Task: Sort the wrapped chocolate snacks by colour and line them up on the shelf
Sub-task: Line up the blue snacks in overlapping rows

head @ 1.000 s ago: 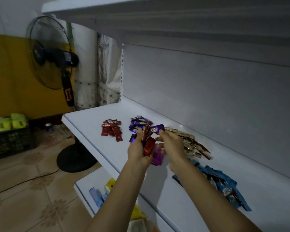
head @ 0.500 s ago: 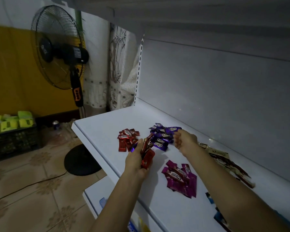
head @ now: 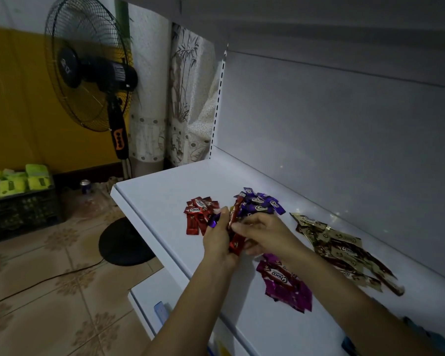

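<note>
White shelf (head: pixel 165 191), zone between front edge and back wall: carries four sorted heaps, with both hands raised just above the surface.

Left hand (head: pixel 220 242): closed, fingers and thumb wrapped round the middle of a bundle of bars (head: pixel 236 244).
- Long axis of bundle: from front edge toward back wall, far end tilted upward.
- Far ends fanned out above the fingers; near ends projecting below the palm.
- Red wrapper outermost on the right side; one violet end showing at the left of the hand.

Right hand (head: pixel 265 235): half open, fingers bent, tips laid against the right side of the bundle. Pinch on a single bar: cannot be told, outline blurred.

Heaps, from left end of shelf toward right:
- red heap (head: pixel 199 214): closest of the heaps to the left end, just beyond the left hand; most bars lengthwise front to back.
- violet heap (head: pixel 261 204): just beside the red heap, nearer the back wall, behind both hands.
- magenta heap (head: pixel 285 283): mid-shelf, closer to the front edge, beside the right forearm.
- gold-brown heap (head: pixel 342 250): along the back wall, bars slanted toward the right.

Off the shelf, past the left end: black pedestal fan (head: pixel 88 68) on tiled floor; dark crate (head: pixel 21 209) with green packs.
</note>
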A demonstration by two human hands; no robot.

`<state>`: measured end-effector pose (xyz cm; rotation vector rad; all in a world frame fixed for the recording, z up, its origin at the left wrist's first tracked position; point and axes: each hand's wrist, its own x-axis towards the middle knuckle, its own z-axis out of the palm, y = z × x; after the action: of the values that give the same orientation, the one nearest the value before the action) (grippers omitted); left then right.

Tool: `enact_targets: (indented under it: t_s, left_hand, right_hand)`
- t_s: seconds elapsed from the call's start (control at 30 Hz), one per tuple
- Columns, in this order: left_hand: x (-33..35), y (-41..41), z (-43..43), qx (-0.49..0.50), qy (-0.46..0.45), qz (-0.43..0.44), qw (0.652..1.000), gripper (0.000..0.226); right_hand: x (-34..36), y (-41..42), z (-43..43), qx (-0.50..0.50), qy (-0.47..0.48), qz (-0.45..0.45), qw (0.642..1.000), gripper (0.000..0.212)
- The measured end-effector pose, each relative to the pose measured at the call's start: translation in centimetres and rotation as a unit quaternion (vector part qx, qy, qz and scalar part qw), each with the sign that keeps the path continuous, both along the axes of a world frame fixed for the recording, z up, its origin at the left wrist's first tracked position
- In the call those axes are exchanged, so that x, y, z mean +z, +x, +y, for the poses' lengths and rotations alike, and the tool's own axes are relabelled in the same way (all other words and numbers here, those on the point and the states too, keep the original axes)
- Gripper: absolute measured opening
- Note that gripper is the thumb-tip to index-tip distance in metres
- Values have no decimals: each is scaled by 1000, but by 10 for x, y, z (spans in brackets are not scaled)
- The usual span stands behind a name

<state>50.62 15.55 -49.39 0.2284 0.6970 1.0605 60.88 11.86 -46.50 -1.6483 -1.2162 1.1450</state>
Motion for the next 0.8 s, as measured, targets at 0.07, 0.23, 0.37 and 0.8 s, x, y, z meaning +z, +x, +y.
enact_targets:
  t_s: [0.07,0.23,0.37,0.8]
  left_hand:
    - [5,1,0,15,-3,1,1000,37]
    - [13,-14,6,67,-6,24,997,33]
    - [13,-39,22,98,-12,41,994,10]
    - [-25,-76,32,162,71,107,978,16]
  right_hand:
    - [1,-6,-2,-15,49,-13,999,32]
    - [4,-20,3,-11,107,-4,994,26]
    - [9,-23,27,-32,85,28,995,23]
    - [-19,-39,133,-52,61,-169,982,49]
